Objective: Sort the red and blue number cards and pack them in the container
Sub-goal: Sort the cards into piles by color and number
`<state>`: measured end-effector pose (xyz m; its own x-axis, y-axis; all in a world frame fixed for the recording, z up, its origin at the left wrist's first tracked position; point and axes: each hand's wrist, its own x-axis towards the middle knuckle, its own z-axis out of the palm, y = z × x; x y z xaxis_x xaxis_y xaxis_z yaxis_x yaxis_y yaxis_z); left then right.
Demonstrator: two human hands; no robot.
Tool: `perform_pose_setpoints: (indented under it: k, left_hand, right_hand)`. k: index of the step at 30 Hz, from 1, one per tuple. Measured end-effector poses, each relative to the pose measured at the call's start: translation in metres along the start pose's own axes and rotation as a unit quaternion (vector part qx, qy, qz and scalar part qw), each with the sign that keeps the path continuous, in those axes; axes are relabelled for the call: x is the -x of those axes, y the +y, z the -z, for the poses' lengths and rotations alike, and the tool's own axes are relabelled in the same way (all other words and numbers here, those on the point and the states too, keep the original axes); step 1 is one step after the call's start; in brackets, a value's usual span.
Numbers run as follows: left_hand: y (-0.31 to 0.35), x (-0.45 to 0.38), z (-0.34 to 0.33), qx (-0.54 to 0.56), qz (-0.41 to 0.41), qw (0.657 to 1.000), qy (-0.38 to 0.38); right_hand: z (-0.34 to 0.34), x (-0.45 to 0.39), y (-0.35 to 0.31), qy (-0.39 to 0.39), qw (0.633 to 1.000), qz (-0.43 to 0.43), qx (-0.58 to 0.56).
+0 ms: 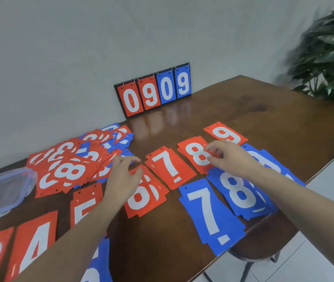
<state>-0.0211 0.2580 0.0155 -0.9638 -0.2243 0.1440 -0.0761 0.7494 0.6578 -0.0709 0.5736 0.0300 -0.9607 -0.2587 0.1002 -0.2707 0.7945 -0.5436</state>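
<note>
Cards are laid out by colour and number so that each pile can be packed in order. The left hand (124, 176) and right hand (229, 157), loosely spread and empty, hover over red piles (168, 169); unsorted cards (74, 165) lie beside the container (5, 190).

A plain indoor room, home or office: a dark polished wooden counter (243, 119) stands against a bare grey wall (80, 47), with a leafy green potted plant (329, 58) and pale tiled floor (325, 251).
</note>
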Motion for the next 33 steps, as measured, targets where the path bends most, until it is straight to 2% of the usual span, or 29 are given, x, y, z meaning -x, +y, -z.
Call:
perform_pose_setpoints:
  k: [4, 13, 19, 28, 33]
  left_hand:
    - [-0.031, 0.006, 0.029, -0.006, 0.016, 1.0, 0.025]
    - [-0.099, 0.023, 0.095, -0.047, 0.086, 0.992, 0.076]
    - [-0.129, 0.022, 0.117, -0.058, 0.118, 0.985, 0.11]
    - [-0.153, -0.01, 0.121, -0.061, 0.114, 0.989, 0.069]
    - [-0.168, -0.031, 0.122, -0.135, 0.051, 0.99, -0.012]
  right_hand:
    - [-0.025, -0.022, -0.031, -0.006, 0.998, 0.047, -0.041]
    - [-0.087, -0.067, -0.11, -0.089, 0.984, 0.137, -0.066]
    - [-0.111, -0.093, -0.151, -0.128, 0.975, 0.163, -0.076]
    - [-0.139, -0.131, -0.171, -0.146, 0.972, 0.172, -0.071]
    - [-0.156, -0.15, -0.176, -0.148, 0.968, 0.186, -0.086]
